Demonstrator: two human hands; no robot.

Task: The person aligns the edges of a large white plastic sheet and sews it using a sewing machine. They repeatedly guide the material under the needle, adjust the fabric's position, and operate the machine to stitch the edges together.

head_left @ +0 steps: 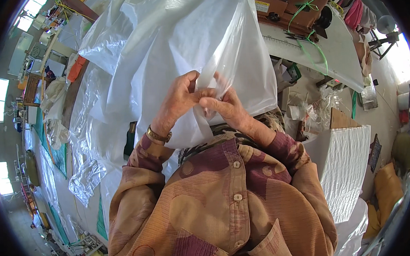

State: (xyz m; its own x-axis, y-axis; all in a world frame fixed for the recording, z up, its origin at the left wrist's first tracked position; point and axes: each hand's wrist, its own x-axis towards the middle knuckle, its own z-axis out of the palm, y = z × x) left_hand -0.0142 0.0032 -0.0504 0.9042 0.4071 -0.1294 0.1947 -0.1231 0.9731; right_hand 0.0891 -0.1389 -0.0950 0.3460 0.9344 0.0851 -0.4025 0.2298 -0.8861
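Note:
A large sheet of translucent white plastic (pixel 163 42) spreads over the work surface and hangs down to my lap. My left hand (pixel 176 100), with a watch (pixel 159 134) on its wrist, is closed on a gathered fold of this sheet. Close beside it, my right hand (pixel 232 109) has its thumb and fingers bent around the same fold, their tips meeting the left fingers. Part of the plastic lies over the right fingertips and blurs them. Where exactly the fingers pinch is partly hidden.
At the upper right, a brown machine (pixel 278 20) stands on a grey tabletop (pixel 340 56). A green cord (pixel 319 57) trails there beside dark snips (pixel 298 37). A white ridged stack (pixel 344 167) stands to my right. Crumpled clear plastic (pixel 88 148) lies at the left.

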